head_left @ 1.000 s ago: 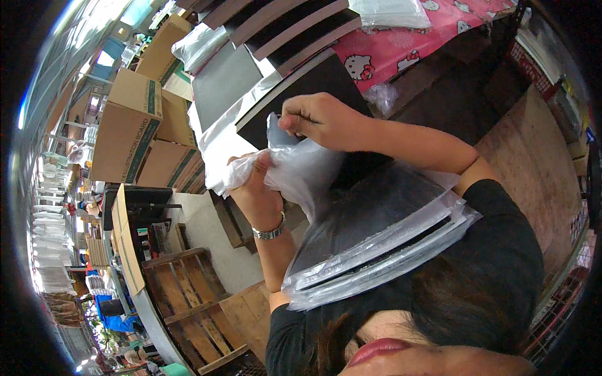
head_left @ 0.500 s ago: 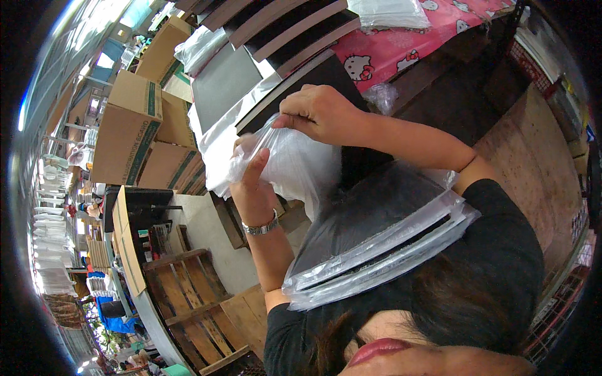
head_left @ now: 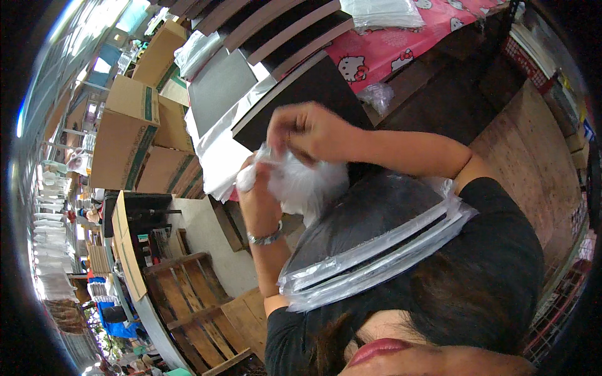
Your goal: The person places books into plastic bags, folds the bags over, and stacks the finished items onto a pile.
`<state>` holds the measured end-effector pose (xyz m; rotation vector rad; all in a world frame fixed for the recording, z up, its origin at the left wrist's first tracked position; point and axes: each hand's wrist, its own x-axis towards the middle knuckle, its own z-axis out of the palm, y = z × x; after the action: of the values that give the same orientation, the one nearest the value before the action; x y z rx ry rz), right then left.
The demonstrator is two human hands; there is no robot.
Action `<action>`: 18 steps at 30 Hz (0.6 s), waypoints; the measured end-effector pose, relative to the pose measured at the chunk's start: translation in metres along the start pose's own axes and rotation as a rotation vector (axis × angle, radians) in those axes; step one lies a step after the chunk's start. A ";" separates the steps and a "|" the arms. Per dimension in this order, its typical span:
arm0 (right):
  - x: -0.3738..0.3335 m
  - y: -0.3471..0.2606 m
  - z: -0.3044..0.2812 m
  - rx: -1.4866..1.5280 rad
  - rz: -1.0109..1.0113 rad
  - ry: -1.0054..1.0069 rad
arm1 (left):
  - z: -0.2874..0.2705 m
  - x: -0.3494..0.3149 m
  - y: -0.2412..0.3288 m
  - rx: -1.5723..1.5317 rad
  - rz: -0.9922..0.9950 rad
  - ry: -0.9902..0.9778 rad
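A clear plastic bag (head_left: 313, 182) holds dark flat boards (head_left: 370, 203), which lean against my torso with their pale, plastic-covered edges toward me. Around the bunched mouth of the bag my left hand (head_left: 258, 191) is closed; a metal-banded watch (head_left: 266, 235) circles its wrist. Just above and to the right, my right hand (head_left: 316, 130) is curled over the gathered plastic. Motion blurs its fingertips, and its exact grip on the plastic is partly hidden. Beyond the hands lies a thick black board (head_left: 313, 88) with a light edge.
Several black boards with pinkish edges (head_left: 288, 31) are stacked at the far side. A pink patterned cloth (head_left: 382, 53) covers the table there, with clear plastic packs (head_left: 382, 14) on it. Cardboard boxes (head_left: 122, 138) stand at left, above a wooden pallet (head_left: 188, 301).
My right hand has come down and closer to my left, its fingers now blurred. The stretched plastic between them has become a tighter bunch. The bagged boards stay against my torso.
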<state>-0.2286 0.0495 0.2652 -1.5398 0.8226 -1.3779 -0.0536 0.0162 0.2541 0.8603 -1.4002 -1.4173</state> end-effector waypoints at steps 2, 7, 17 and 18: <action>-0.012 0.002 -0.003 -0.050 0.070 -0.496 | -0.057 0.010 0.001 -0.303 0.091 -0.314; -0.019 -0.002 -0.046 0.741 -0.073 -0.195 | -0.100 -0.012 -0.008 0.066 0.038 -0.599; -0.035 -0.019 -0.079 0.630 -0.008 0.147 | -0.082 -0.027 -0.018 0.291 -0.258 -0.841; -0.035 -0.010 -0.084 0.713 0.017 0.174 | -0.066 -0.028 -0.014 0.428 -0.269 -0.950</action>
<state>-0.3174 0.0699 0.2598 -0.8676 0.3671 -1.5795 0.0152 0.0190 0.2297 0.6540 -2.4363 -1.8817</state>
